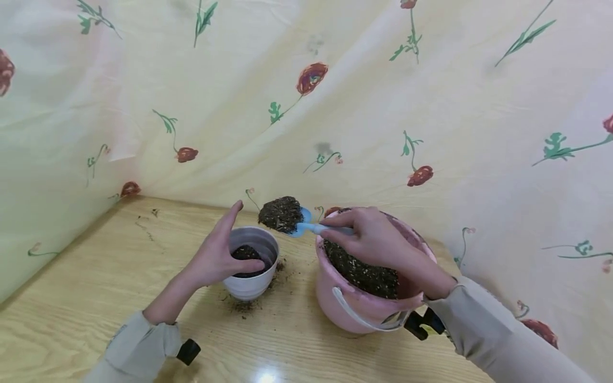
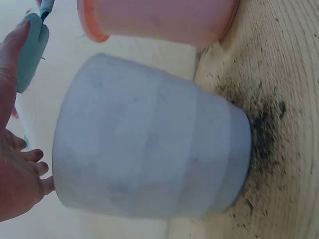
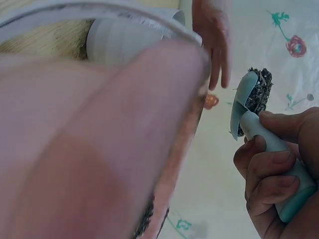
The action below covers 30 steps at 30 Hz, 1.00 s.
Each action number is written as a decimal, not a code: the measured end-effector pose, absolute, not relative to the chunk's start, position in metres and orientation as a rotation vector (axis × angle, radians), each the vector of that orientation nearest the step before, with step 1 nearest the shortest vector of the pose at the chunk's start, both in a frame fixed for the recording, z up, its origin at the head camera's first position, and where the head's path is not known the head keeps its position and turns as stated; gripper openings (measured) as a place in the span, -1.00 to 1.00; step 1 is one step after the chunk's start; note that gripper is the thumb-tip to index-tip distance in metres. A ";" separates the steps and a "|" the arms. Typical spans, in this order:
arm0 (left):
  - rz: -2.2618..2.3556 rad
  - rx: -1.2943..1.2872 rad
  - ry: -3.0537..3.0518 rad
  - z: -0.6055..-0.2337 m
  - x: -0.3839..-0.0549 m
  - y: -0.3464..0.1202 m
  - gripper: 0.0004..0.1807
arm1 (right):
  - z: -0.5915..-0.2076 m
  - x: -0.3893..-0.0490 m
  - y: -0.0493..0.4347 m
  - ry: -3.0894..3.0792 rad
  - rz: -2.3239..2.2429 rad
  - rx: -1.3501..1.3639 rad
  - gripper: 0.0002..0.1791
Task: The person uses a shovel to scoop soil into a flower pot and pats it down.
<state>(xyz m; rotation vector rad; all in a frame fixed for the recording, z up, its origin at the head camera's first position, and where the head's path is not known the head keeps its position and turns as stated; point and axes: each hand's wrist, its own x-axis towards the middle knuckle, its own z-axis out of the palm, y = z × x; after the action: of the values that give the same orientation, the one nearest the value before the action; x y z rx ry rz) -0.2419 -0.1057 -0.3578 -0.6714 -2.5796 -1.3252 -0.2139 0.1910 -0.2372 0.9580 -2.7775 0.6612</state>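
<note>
My right hand [image 1: 375,236] grips the handle of a small blue hand trowel [image 1: 312,228], its fingers wrapped round it in the right wrist view. A heap of dark potting soil [image 1: 281,214] sits on the blade, which is held up between the pot and the bucket. My left hand [image 1: 215,260] is at the near-left side of a whitish flowerpot [image 1: 246,290], thumb over the opening and fingers extended past the rim. Some dark soil [image 1: 245,252] lies inside the pot. Under my right hand stands a pink bucket [image 1: 335,306] holding more soil [image 1: 361,274].
Soil crumbs [image 2: 266,129] are scattered round the pot's base on the wooden table [image 1: 86,298]. The bucket's white handle [image 1: 351,314] hangs down its near side. A flower-printed cloth [image 1: 230,106] hangs behind the table and along its left side.
</note>
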 end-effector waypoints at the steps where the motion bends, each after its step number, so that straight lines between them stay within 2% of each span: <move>1: -1.327 -0.672 -2.581 -0.360 -0.243 -0.109 0.34 | -0.238 -0.214 0.187 -2.780 0.677 0.967 -0.78; 7: -1.366 -0.690 -2.571 -0.373 -0.247 -0.123 0.32 | -0.243 -0.220 0.166 -2.806 0.711 1.012 -0.68; 17: -1.500 -0.690 -2.571 -0.391 -0.250 -0.124 0.39 | -0.257 -0.229 0.150 -2.898 0.714 1.019 -0.71; 30: -1.526 -0.621 -2.566 -0.393 -0.247 -0.123 0.45 | -0.261 -0.236 0.137 -2.965 0.537 1.063 -0.70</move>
<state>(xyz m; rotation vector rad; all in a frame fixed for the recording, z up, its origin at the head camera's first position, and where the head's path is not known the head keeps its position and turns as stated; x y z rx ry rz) -0.2466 -0.1226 -0.3934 -0.6212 -2.5663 -1.5259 -0.2356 0.1371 -0.2610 1.0629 -2.9646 0.5374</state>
